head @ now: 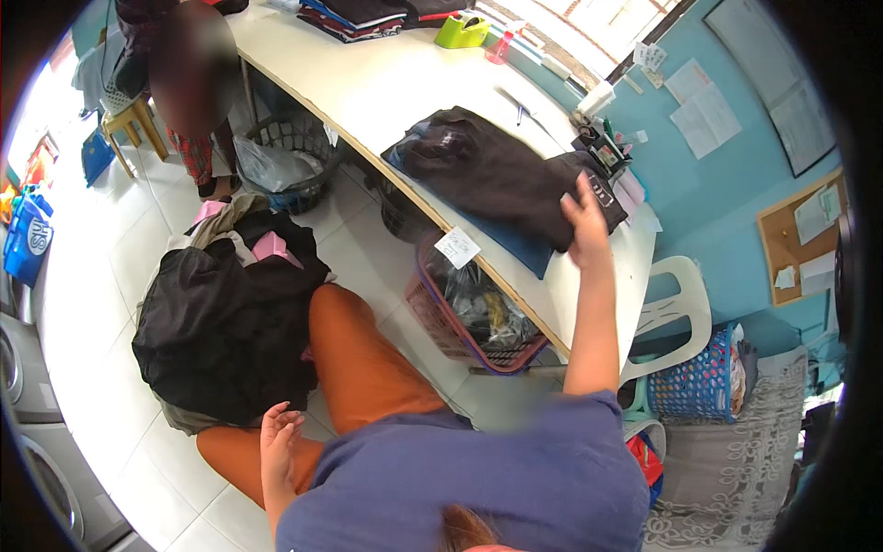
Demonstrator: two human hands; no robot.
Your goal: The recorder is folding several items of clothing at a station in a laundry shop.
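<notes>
Folded black trousers lie on the white table, on top of a blue folded garment. My right hand is at the right end of the black trousers, fingers spread; it seems to touch the cloth, with nothing gripped. Near my thigh, my left hand hangs with its fingers loosely bent and holds nothing. Just ahead of that hand rises a heap of black laundry, with pink cloth and olive cloth in it. What supports the heap is hidden.
Under the table stand a pink basket and a dark basket. A pile of folded clothes, a green tape dispenser and a pink spray bottle sit farther back. Another person stands beyond. A white chair is right.
</notes>
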